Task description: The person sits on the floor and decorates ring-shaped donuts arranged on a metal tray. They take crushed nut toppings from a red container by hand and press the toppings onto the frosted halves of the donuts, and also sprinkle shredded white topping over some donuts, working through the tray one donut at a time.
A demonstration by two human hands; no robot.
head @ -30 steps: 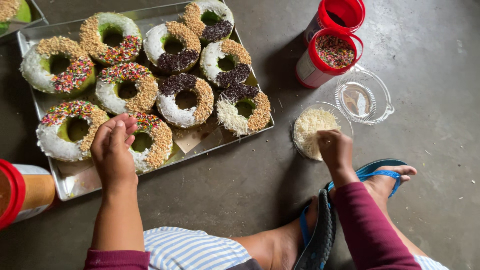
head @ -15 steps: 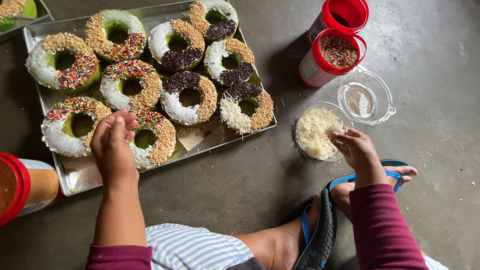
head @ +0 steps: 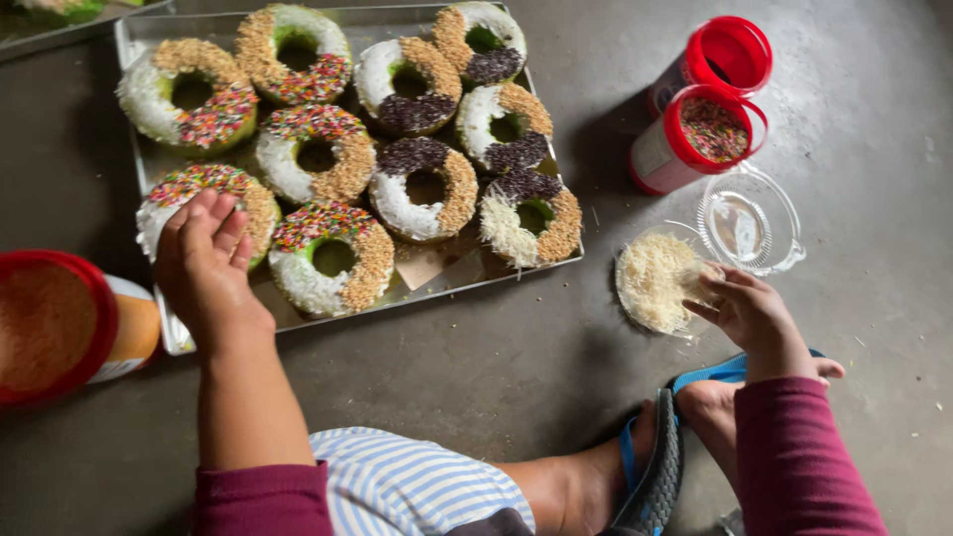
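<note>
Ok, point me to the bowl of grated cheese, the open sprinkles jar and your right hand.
Bowl of grated cheese [head: 655, 281]: head view, on the pale shreds at its middle.
Sprinkles jar [head: 713, 129]: head view, on the coloured sprinkles inside its red rim.
Right hand [head: 754, 313]: head view, on the back of the hand, fingers at the bowl's edge.

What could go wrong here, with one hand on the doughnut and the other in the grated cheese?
The left hand rests on a doughnut at the tray's near edge; pressing could smear its sprinkles. The right hand pinches grated cheese from a clear bowl on the floor; shreds may fall in transit. The open sprinkle jar stands close and could tip.
</note>
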